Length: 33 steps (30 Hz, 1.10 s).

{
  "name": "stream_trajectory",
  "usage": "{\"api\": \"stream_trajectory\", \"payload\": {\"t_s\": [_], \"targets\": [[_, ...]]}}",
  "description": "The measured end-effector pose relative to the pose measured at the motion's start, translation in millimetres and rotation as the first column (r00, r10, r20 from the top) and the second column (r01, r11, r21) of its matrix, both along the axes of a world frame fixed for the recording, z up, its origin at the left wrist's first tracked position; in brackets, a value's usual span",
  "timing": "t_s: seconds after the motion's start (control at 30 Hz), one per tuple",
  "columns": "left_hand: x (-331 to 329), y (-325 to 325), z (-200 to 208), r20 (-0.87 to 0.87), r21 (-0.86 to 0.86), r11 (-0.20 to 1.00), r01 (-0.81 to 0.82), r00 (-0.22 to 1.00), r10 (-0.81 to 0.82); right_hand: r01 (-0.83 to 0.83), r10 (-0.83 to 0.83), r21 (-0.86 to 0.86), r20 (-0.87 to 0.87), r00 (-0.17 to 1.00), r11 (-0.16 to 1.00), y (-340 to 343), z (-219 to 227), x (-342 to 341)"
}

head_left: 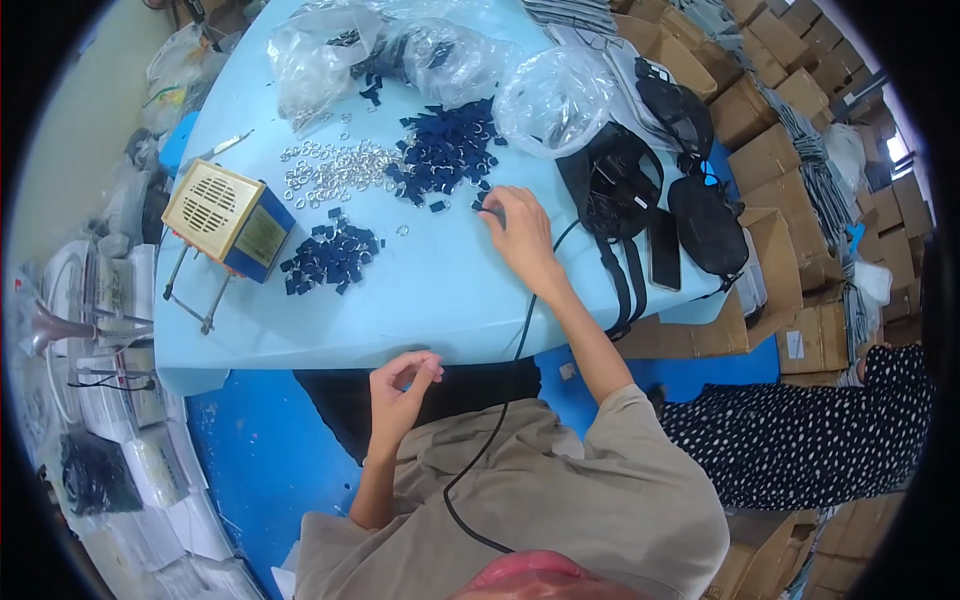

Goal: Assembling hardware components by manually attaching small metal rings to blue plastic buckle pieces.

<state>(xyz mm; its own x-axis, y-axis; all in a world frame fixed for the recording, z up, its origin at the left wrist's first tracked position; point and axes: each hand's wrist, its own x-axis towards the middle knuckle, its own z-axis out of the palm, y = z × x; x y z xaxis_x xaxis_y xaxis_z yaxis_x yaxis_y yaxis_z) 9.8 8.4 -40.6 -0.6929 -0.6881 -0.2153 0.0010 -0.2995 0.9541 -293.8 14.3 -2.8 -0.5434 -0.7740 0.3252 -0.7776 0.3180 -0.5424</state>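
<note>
My right hand (522,232) reaches over the light blue table, thumb and index finger pinched on a small navy fabric tab (477,205). Just beyond it spreads a big pile of navy fabric tabs (440,150). Shiny metal rings (345,170) lie scattered to the left of that pile. A smaller heap of navy tabs (330,255), some with metal showing, sits nearer to me on the left. My left hand (402,392) hovers by the table's near edge, closed in a pinch; what its fingertips hold, if anything, is too small to make out.
A gold and blue box-shaped device (225,215) on metal legs stands at the left, with a knife (225,146) behind it. Clear plastic bags (430,60) lie at the back. Black pouches (705,235) and a phone (663,250) are at the right. A black cable (525,330) crosses the near edge.
</note>
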Motion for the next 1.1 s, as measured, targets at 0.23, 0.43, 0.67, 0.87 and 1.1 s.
{"api": "stream_trajectory", "payload": {"t_s": [0.23,0.43,0.67,0.87,1.1], "targets": [[-16.9,-9.7,22.5,0.005,-0.079,0.995,-0.066,0.998,0.067,-0.024,0.069,-0.144,0.313,0.947,0.989,17.0,6.4,12.2],[-34.6,-21.0,41.8,-0.004,-0.159,0.987,-0.030,1.000,0.030,-0.107,0.107,-0.019,-0.011,0.994,0.994,1.7,15.5,11.7],[-22.8,-13.8,34.7,-0.036,-0.086,0.994,-0.062,0.998,0.059,-0.144,0.147,0.050,-0.068,0.987,0.988,-21.4,2.5,7.0],[-7.4,-10.9,32.8,-0.026,-0.079,0.994,-0.077,0.997,0.075,-0.162,0.164,-0.062,0.028,0.986,0.985,5.5,22.7,25.7],[-43.5,-20.9,73.8,-0.078,-0.528,0.820,-0.223,0.974,0.215,-0.218,0.324,-0.240,0.736,0.594,0.946,67.6,44.6,77.3]]}}
